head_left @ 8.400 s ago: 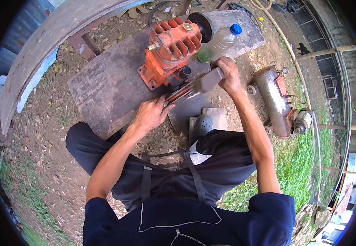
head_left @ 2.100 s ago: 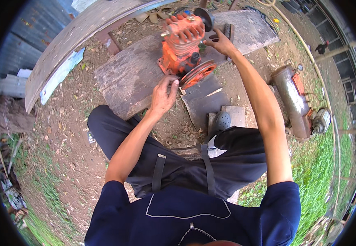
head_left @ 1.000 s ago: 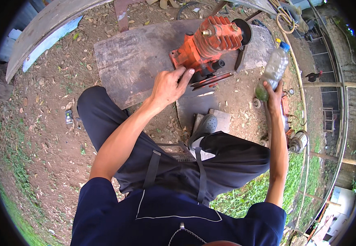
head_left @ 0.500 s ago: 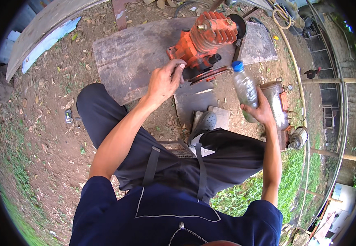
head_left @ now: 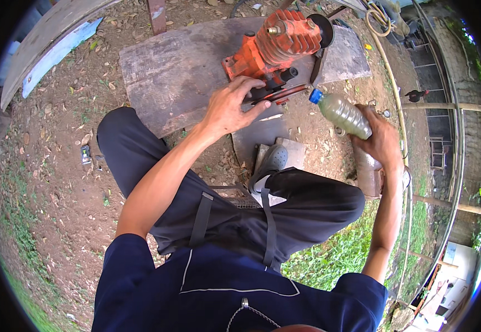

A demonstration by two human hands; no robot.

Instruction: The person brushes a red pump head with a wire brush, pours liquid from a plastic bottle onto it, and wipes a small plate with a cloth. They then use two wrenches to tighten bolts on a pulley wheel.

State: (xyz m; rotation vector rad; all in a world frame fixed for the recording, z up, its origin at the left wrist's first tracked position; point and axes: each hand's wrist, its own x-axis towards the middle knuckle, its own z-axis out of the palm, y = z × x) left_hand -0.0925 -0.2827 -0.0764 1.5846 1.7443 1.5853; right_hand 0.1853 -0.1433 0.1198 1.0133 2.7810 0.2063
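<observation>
The fingers of the right hand [head_left: 383,137] are wrapped around the lower end of a clear plastic bottle [head_left: 341,114], which lies tilted in the air to the right of the orange machine, its blue cap [head_left: 315,96] pointing up and to the left, near the rim of a wheel. The left hand [head_left: 228,109] has its thumb and fingers parted about the left end of that dark-rimmed wheel [head_left: 286,95]; whether they press on it, I cannot tell. The wheel is seen nearly edge-on at the near side of the orange machine [head_left: 284,44], a finned block with a brass-coloured fitting [head_left: 274,30] and a black round part [head_left: 323,30] at its far right. The machine stands on a worn wooden counter [head_left: 160,83]. Below the counter, a grey clog [head_left: 275,157] rests by a wooden piece [head_left: 295,149]. To the right, a metal tank [head_left: 366,174] is partly hidden behind the right hand and forearm, with green grass [head_left: 323,249] nearer the person and a pale hose [head_left: 387,61] running beyond.
</observation>
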